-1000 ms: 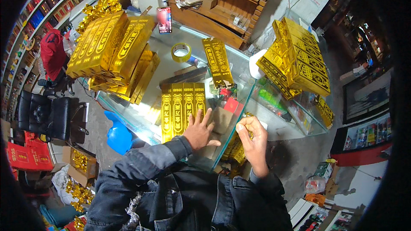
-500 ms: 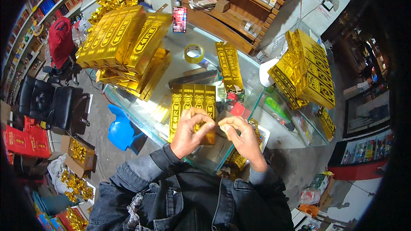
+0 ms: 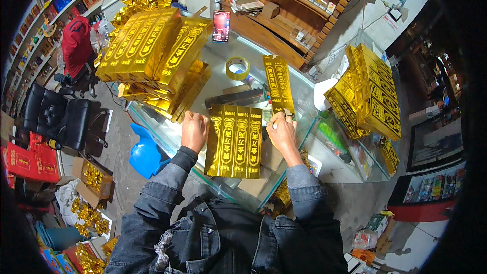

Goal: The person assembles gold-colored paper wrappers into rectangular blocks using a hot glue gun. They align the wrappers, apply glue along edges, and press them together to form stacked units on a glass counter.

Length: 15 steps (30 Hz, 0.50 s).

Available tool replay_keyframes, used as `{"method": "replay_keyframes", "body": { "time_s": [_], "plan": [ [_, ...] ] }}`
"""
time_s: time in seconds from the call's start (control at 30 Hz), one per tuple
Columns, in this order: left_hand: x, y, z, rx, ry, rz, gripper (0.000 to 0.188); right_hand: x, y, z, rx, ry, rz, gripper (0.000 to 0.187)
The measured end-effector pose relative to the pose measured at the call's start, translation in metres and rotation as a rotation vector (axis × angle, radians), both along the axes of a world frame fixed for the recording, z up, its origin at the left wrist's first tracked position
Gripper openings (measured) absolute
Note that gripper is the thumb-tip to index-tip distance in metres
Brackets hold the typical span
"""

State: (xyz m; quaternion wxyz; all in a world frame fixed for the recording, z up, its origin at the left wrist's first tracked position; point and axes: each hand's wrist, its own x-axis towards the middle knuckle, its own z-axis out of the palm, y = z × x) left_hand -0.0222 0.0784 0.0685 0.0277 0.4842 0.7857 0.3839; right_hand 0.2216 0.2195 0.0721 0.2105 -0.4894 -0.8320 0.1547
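A flat gold block of joined long boxes with dark printing [image 3: 234, 142] lies on the glass counter in front of me. At its left edge is my left hand [image 3: 195, 131], its fingers curled closed; whatever they may hold is hidden. My right hand [image 3: 282, 133] is on the block's other side, fingers bent together at the near end of a narrow gold carton [image 3: 278, 81]. That carton has torn, whitish ends. Whether the right fingers pinch its edge or some small bit, I cannot tell. Beyond the block stands a roll of yellowish clear tape [image 3: 237, 68].
Gold boxes [image 3: 144, 45] are stacked at the counter's far left, more gold boxes [image 3: 373, 91] at its right. A lit phone [image 3: 220, 26] stands at the back. The glass counter [image 3: 215, 180] has hard edges; a blue plastic chair [image 3: 146, 152] is beside it.
My hands, which were close together over the gold block, have parted: the left to its left edge, the right toward the narrow carton. The block is now uncovered.
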Motion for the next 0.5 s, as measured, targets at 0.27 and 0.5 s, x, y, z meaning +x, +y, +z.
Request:
{"method": "replay_keyframes", "body": {
  "time_s": [0.27,0.5],
  "plan": [
    [-0.003,0.001,-0.034,-0.105,-0.018,-0.031,0.013,-0.006,-0.004,-0.015,-0.142,-0.129,0.0,0.023],
    [0.0,-0.001,-0.059,-0.062,-0.334,0.006,0.014,-0.001,0.0,-0.032,-0.215,0.008,0.02,0.019]
  ]
}}
